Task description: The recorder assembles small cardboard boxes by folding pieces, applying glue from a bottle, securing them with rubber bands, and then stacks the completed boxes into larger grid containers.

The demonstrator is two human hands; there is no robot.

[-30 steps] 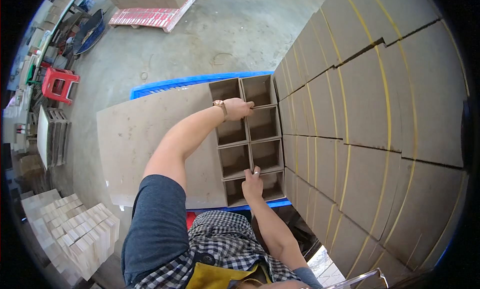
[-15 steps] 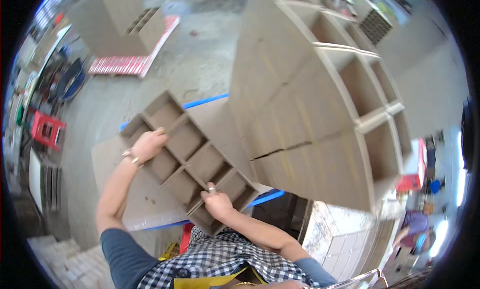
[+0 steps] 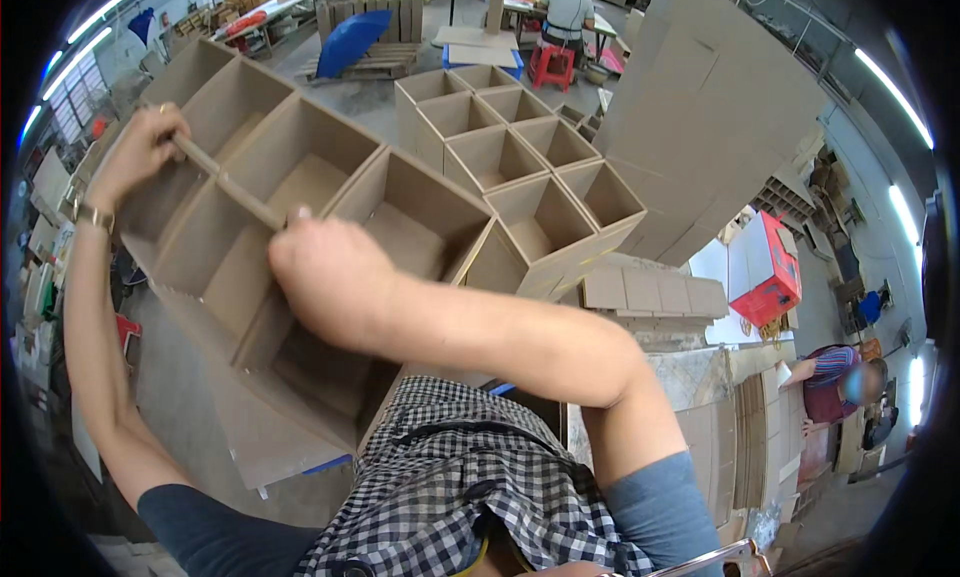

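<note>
I have both hands closed on a cardboard divider grid [image 3: 300, 227], a lattice of open square cells that is lifted and tilted in front of me, filling the picture from about nine o'clock to the centre. My left hand [image 3: 140, 149], with a wristwatch [image 3: 93, 215] on the wrist, sits at about ten o'clock and grips the upper end of the grid's long middle strip [image 3: 228, 185], fingers wrapped round its edge. My right hand [image 3: 325, 277] sits near the centre, its forearm crossing the picture from four o'clock, and it is clenched on the lower end of the same strip, so the two hands hold one partition between them. Just beyond the held grid, toward twelve and one o'clock, I see a second divider grid [image 3: 510, 147] of the same cardboard, its cells open toward me, with its near corner just beside the held one; I cannot tell whether they touch. A tall stack of flat cardboard sheets [image 3: 710, 127] rises at two o'clock. At three o'clock lies a red crate [image 3: 765, 267], and at four o'clock another person [image 3: 835, 382] bends in a striped top. A red stool [image 3: 552, 62] stands at twelve o'clock, on the concrete floor [image 3: 180, 407].
</note>
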